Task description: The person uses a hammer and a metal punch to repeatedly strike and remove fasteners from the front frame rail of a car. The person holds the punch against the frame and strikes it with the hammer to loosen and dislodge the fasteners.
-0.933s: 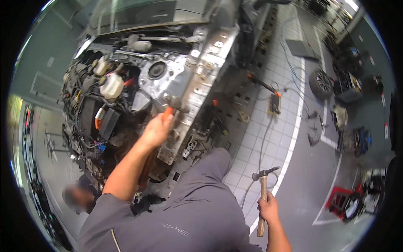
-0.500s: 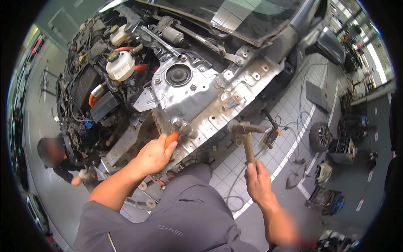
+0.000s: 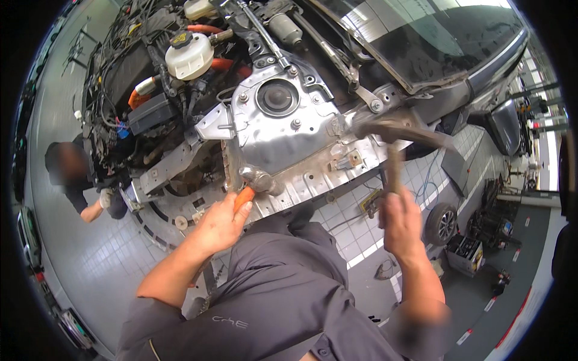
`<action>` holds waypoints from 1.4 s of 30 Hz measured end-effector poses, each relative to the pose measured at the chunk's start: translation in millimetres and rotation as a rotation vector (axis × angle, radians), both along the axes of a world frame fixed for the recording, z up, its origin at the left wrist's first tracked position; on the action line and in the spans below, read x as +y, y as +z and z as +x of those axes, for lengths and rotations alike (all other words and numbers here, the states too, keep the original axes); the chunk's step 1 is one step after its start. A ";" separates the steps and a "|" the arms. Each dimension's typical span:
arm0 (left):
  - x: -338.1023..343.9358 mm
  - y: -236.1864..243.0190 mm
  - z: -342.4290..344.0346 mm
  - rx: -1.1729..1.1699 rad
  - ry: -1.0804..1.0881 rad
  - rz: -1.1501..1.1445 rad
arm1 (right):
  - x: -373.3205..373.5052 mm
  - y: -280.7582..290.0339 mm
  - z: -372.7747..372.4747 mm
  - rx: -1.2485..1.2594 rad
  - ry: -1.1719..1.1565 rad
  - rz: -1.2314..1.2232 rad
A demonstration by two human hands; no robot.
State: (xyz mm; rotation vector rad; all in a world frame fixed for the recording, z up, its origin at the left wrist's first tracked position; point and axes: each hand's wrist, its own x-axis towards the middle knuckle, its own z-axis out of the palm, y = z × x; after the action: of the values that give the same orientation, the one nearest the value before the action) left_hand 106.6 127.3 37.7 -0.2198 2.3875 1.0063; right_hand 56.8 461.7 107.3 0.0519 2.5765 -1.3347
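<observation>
My left hand [image 3: 220,225] is closed around the orange handle of a hammer [image 3: 259,180]. Its rounded metal head rests against the bare-metal inner fender panel [image 3: 310,180] of a car, below the strut tower [image 3: 280,138]. In my right hand [image 3: 402,222] is a second hammer, gripped by its wooden handle [image 3: 395,168]. That hammer's dark head [image 3: 415,133] is blurred by motion and held up to the right of the first, overlapping the panel's far end in view. Whether it touches anything I cannot tell.
A white coolant reservoir [image 3: 189,57] and orange hoses [image 3: 224,64] fill the engine bay at left. Another person's hand [image 3: 93,212] is near the car's front. To the right are the side mirror [image 3: 506,126], a loose wheel [image 3: 441,224] and a boxed battery-like unit [image 3: 465,253].
My right hand has swung its hammer upward and to the right. The left hammer stays on the panel. The whole view has shifted, bringing the car nearer the upper right.
</observation>
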 end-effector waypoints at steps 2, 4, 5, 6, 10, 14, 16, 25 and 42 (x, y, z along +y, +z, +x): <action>4.4 -6.5 7.4 0.015 0.092 0.039 | 11.0 10.3 5.1 0.299 0.036 -0.253; 10.2 -8.3 13.8 0.014 0.139 0.035 | 19.3 -1.7 3.1 0.567 0.169 -0.463; 14.5 -4.3 12.8 0.008 0.152 0.040 | 27.9 -15.8 2.7 0.606 0.240 -0.423; 18.2 -1.9 13.3 -0.001 0.169 0.046 | 37.7 -34.6 4.7 0.641 0.315 -0.383; 28.6 -4.8 22.7 0.045 0.231 0.030 | 24.8 -61.9 -13.2 0.119 0.392 0.376; 41.0 -0.4 27.8 0.039 0.318 0.004 | 30.2 -20.5 -31.1 0.312 0.390 -0.104; 46.2 0.0 31.0 0.063 0.350 -0.006 | 33.6 -19.4 -24.1 0.458 0.380 -0.403; 60.1 -3.3 36.5 0.089 0.423 -0.016 | 26.2 -25.6 -25.5 0.032 0.384 -0.140; 48.5 -38.1 33.7 -0.002 0.325 0.429 | 23.6 -48.0 12.6 -0.266 0.181 0.118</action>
State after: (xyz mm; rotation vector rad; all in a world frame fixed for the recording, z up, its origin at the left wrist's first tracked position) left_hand 140.3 175.8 -0.4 -0.4555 2.1075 1.6345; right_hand 69.4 485.3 59.3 0.0154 2.3692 -1.0355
